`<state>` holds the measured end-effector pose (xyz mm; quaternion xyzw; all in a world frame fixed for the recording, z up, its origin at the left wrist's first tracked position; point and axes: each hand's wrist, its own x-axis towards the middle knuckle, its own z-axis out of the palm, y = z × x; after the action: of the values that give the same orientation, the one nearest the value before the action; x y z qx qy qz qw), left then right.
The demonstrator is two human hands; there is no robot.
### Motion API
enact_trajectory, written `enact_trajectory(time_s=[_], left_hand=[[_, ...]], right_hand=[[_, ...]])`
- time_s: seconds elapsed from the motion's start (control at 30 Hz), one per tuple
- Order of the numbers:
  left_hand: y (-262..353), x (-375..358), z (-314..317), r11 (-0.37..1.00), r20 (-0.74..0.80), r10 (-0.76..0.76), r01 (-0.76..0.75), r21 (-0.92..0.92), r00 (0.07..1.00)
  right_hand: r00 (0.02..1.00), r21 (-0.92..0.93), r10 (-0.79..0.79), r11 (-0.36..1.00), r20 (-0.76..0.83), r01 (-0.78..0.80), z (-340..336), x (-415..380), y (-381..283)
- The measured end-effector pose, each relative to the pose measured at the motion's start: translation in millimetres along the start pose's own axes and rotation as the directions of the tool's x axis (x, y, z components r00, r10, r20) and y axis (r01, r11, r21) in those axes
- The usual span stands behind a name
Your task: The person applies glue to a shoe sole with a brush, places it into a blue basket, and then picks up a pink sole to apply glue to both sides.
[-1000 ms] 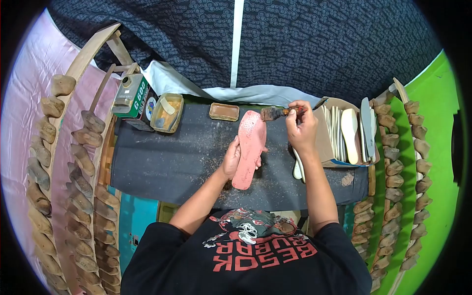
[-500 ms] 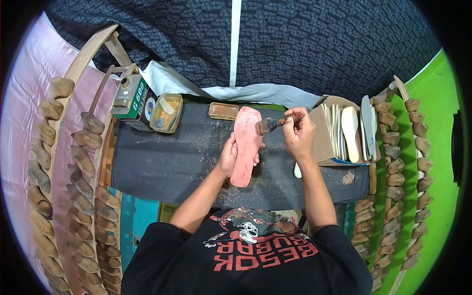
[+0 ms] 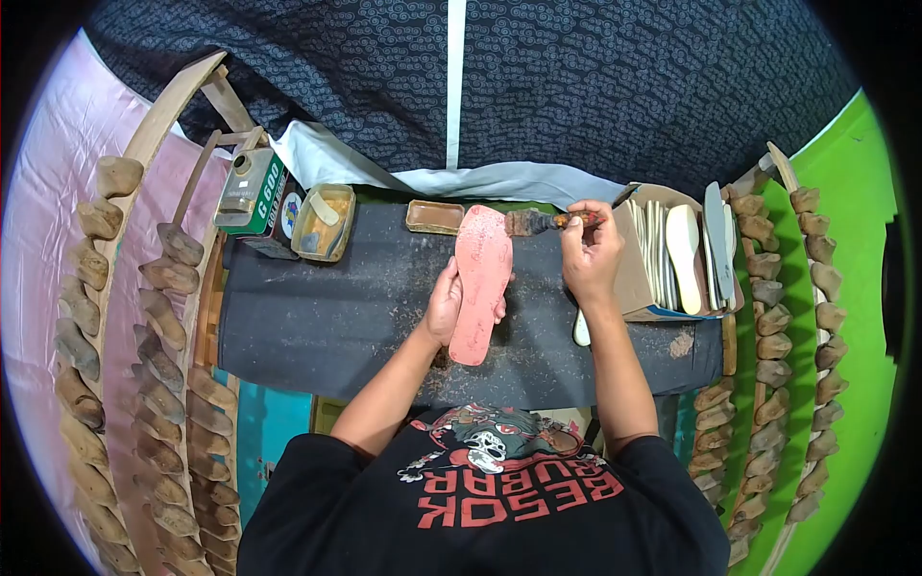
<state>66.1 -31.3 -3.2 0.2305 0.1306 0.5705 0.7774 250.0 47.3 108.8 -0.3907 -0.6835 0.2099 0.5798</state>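
Note:
A pink shoe sole [image 3: 482,283] with a rough, marked face is held lengthwise above the table by my left hand [image 3: 448,305]. The fingers pass behind it and the tips show at its right edge. My right hand [image 3: 591,252] is closed round the handle of a glue-stained brush [image 3: 533,222], thumb and fingers pinching it. The brush lies nearly level, its bristles at the upper right edge of the sole. Just beyond the sole's top left sits a small rectangular brown tray [image 3: 436,216].
A green and white can [image 3: 252,197] and a tub with a spatula [image 3: 324,223] stand at the left rear. At the right, a cardboard box [image 3: 642,288] holds several pale soles [image 3: 683,254]. Racks of wooden shoe lasts [image 3: 77,346] flank both sides. Crumbs lie on the dark tablecloth [image 3: 288,317].
My right hand and the brush have shifted up and to the right. The bristles have gone from the sole's face to its upper right edge. The sole has barely moved.

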Motion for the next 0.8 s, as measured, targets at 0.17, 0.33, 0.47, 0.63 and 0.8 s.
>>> enact_trajectory(time_s=[0.17,0.33,0.47,0.63,0.8], left_hand=[[4,2,1,0.999,-0.033,0.001,-0.003,-0.049,0.999],[8,2,1,0.999,-0.054,0.003,-0.005,-0.038,0.999],[4,4,4,0.999,-0.024,-0.007,0.007,-0.039,1.000],[-3,7,6,1.000,-0.005,0.002,-0.002,-0.005,1.000],[9,7,3,1.000,-0.073,0.011,-0.013,-0.024,0.997]], right_hand=[[0.999,-0.051,-0.013,0.999,0.043,0.015,-2,-9,-15],[0.988,-0.057,-0.039,0.997,0.150,0.048,-9,-16,-31],[0.993,-0.078,-0.095,0.992,0.069,0.100,-7,-8,-29],[0.984,-0.062,-0.168,0.983,0.057,0.171,-2,-10,-25],[0.969,-0.104,-0.086,0.988,0.232,0.112,-11,-34,-43]])
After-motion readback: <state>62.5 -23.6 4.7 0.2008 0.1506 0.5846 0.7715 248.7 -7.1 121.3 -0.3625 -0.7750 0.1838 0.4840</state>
